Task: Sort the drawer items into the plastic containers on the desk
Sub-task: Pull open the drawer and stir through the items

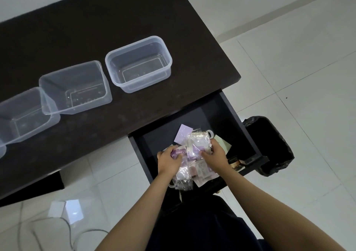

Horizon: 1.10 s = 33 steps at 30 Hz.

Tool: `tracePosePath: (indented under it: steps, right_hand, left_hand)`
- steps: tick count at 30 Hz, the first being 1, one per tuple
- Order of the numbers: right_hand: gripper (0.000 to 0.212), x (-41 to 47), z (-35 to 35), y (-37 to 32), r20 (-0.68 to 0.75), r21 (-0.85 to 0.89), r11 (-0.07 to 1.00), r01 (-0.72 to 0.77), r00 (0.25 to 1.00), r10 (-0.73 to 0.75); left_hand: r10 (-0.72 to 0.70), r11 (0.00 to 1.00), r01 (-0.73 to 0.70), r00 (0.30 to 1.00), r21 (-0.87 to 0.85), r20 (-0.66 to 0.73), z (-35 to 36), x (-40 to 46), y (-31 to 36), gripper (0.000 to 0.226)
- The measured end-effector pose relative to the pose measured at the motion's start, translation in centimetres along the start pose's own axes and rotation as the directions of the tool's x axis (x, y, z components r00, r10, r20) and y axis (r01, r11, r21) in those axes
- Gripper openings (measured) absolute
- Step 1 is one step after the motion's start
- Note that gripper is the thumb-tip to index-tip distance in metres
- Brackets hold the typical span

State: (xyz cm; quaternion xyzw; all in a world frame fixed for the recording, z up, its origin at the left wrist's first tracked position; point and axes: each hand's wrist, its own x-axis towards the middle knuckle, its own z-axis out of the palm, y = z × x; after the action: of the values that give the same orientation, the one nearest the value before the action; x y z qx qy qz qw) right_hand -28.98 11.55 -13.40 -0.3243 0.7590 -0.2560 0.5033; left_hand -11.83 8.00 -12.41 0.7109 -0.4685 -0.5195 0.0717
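Dark table (pixel 81 29) seen from above, carrying three clear plastic containers in a slanting row; right container (pixel 138 64) upright and apart from the others; middle container (pixel 75 88) tilted, its edge overlapping the left container (pixel 25 115); below the table's right end, open drawer (pixel 237 119) holding a heap of small packets (pixel 192 154) and a lilac card (pixel 183 133); white tiled floor (pixel 298 57) bearing a black bin (pixel 273 146), a white cable (pixel 63 229).

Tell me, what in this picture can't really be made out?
- Head view: the packets in the drawer blur together; left hand and right hand cover part of the pile.
- Leftmost container: cut off by the frame's left edge.
- Black bin: contents too dark.
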Motion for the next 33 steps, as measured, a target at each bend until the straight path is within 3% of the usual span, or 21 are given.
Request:
tracePosePath:
  steps: [4,8,18,25,33]
  right_hand:
    - [0.030,0.1,-0.4,-0.4,0.013,0.049,0.998,-0.025,1.000,0.025]
    - [0.022,-0.2,-1.8,-1.8,0.012,0.125,0.991,0.036,0.999,-0.038]
    - [0.021,-0.7,-9.5,-4.8,-0.026,0.234,0.951,0.201,0.979,-0.201]
    - [0.021,0.5,-22.0,-1.5,-0.107,0.241,0.949,0.202,0.978,-0.181]
    - [0.020,1.1,-35.1,5.9,-0.214,0.236,0.955,0.179,0.968,-0.129]
  left_hand:
    - [0.038,0.981,-0.042,0.999,-0.190,-0.023,-0.1,0.0,0.7,0.021]
    - [0.043,0.951,-0.054,0.998,-0.306,-0.043,-0.6,-0.6,2.0,0.020]
    - [0.158,0.904,-0.217,0.970,-0.369,-0.184,1.7,-3.4,8.9,0.014]
    - [0.260,0.878,-0.319,0.944,-0.358,-0.205,11.8,-5.7,16.4,0.021]
    - [0.227,0.884,-0.256,0.967,-0.391,-0.120,26.8,-8.2,22.4,0.017]
